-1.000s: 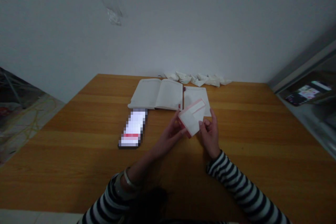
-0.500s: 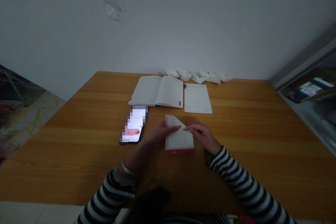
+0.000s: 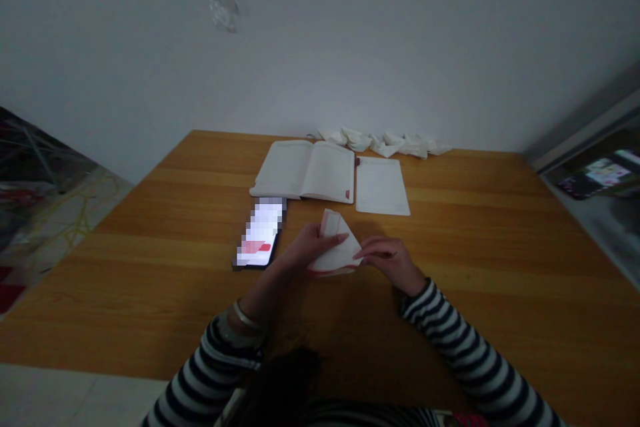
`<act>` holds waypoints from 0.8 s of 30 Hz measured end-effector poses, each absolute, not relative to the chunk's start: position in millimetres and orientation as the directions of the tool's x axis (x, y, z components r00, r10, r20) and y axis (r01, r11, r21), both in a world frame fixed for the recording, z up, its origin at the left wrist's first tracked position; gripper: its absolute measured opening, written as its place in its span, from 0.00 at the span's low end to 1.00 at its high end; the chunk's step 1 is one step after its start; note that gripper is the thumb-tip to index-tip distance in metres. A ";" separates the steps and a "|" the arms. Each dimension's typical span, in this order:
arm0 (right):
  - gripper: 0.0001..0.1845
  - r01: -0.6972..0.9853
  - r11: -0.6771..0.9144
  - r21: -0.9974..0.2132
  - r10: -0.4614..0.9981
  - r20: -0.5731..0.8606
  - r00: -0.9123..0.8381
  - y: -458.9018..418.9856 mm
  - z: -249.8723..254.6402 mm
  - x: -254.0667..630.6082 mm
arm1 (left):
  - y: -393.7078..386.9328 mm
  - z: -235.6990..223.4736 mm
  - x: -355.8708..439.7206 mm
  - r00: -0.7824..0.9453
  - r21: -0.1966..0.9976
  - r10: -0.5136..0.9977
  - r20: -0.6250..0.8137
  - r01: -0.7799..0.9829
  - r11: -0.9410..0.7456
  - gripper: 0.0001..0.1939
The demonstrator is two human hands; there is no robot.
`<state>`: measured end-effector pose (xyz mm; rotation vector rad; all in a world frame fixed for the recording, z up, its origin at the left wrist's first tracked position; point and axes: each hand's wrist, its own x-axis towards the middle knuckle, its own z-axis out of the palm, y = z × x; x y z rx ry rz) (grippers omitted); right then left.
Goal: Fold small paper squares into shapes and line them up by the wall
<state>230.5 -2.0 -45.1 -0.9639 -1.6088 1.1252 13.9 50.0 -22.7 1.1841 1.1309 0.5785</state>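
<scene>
A folded sheet of white paper (image 3: 340, 257) with red edging is held above the table, tilted, with a slanted fold on its right side. My left hand (image 3: 313, 245) is closed on its left part, thumb lying across the front. At the right corner, the fingers of my right hand (image 3: 387, 257) pinch the paper's edge. Left of my hands lies a phone (image 3: 260, 233) with a lit, blurred screen. Beyond them an open notebook (image 3: 327, 170) rests on the table, and beside it is a loose lined sheet (image 3: 383, 185).
Several crumpled or folded white papers (image 3: 385, 143) line the wooden table's back edge (image 3: 475, 160) against the wall. A clear plastic piece (image 3: 223, 13) hangs on the wall. At the far right stands a shelf with a lit screen (image 3: 607, 172).
The paper has tilted and turned, its lower right corner now drawn up. My right hand has moved from the slanted edge down to that right corner. The view has shifted slightly.
</scene>
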 end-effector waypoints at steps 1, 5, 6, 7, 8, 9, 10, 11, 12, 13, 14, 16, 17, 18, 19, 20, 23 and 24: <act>0.09 0.085 0.280 -0.956 0.930 0.249 -0.269 -1.8 -45.2 229.8 | 48.7 -22.3 15.2 0.368 0.927 0.852 -0.372 0.186 0.324 0.14; 0.10 0.091 0.281 -0.955 0.948 0.262 -0.182 -1.0 -46.3 225.6 | 46.4 -24.3 18.4 0.353 0.939 0.870 -0.343 0.151 0.309 0.15; 0.10 0.097 0.272 -0.957 0.957 0.258 -0.135 -0.8 -47.0 224.7 | 46.8 -25.9 18.8 0.352 0.946 0.878 -0.325 0.119 0.302 0.16; 0.10 0.103 0.257 -0.961 0.965 0.249 -0.083 -0.4 -47.9 224.2 | 47.7 -27.6 19.0 0.346 0.952 0.888 -0.304 0.081 0.294 0.18; 0.10 0.109 0.239 -0.965 0.971 0.237 -0.031 0.0 -49.0 224.1 | 48.9 -29.3 19.1 0.336 0.956 0.897 -0.288 0.042 0.291 0.21; 0.10 0.114 0.219 -0.969 0.975 0.223 0.021 0.6 -50.4 224.3 | 50.3 -30.7 19.1 0.323 0.955 0.904 -0.281 0.004 0.296 0.27; 0.10 0.119 0.198 -0.973 0.976 0.208 0.072 1.2 -51.8 224.8 | 51.6 -31.5 18.9 0.304 0.951 0.909 -0.284 -0.032 0.308 0.35; 0.10 0.121 0.177 -0.977 0.974 0.192 0.123 1.9 -53.4 225.5 | 52.9 -31.6 18.7 0.278 0.945 0.916 -0.289 -0.069 0.319 0.42; 0.10 0.121 0.157 -0.980 0.968 0.177 0.178 2.6 -55.0 226.1 | 53.8 -31.2 18.6 0.256 0.941 0.923 -0.286 -0.108 0.321 0.46; 0.10 0.118 0.142 -0.983 0.957 0.167 0.236 3.1 -56.6 226.4 | 54.2 -30.3 18.7 0.234 0.938 0.933 -0.272 -0.150 0.311 0.48; 0.10 0.114 0.132 -0.985 0.942 0.161 0.293 3.5 -58.2 226.3 | 53.9 -29.2 19.2 0.216 0.937 0.944 -0.249 -0.194 0.291 0.47; 0.10 0.112 0.131 -0.985 0.905 0.165 0.391 3.6 -61.1 224.5 | 51.1 -27.4 21.5 0.206 0.931 0.957 -0.202 -0.263 0.253 0.43; 0.09 0.120 0.139 -0.983 0.886 0.177 0.428 3.3 -62.2 222.9 | 48.7 -27.1 23.4 0.216 0.931 0.959 -0.182 -0.275 0.239 0.41; 0.09 0.134 0.152 -0.979 0.869 0.197 0.453 2.7 -63.0 221.0 | 45.7 -27.3 25.7 0.234 0.938 0.959 -0.158 -0.267 0.220 0.40; 0.08 0.156 0.168 -0.973 0.858 0.223 0.462 1.9 -63.4 219.0 | 42.5 -28.0 28.2 0.258 0.953 0.959 -0.120 -0.241 0.184 0.41; 0.08 0.186 0.187 -0.965 0.850 0.254 0.461 0.9 -63.4 217.1 | 39.4 -29.0 30.7 0.292 0.971 0.954 -0.069 -0.200 0.132 0.40; 0.06 0.303 0.244 -0.921 0.845 0.355 0.400 -2.8 -60.9 213.8 | 32.9 -32.4 35.6 0.384 0.997 0.921 0.068 -0.049 -0.053 0.35; 0.05 0.343 0.259 -0.903 0.846 0.384 0.370 -4.1 -59.4 213.7 | 32.1 -33.3 35.9 0.394 0.996 0.915 0.086 -0.013 -0.088 0.32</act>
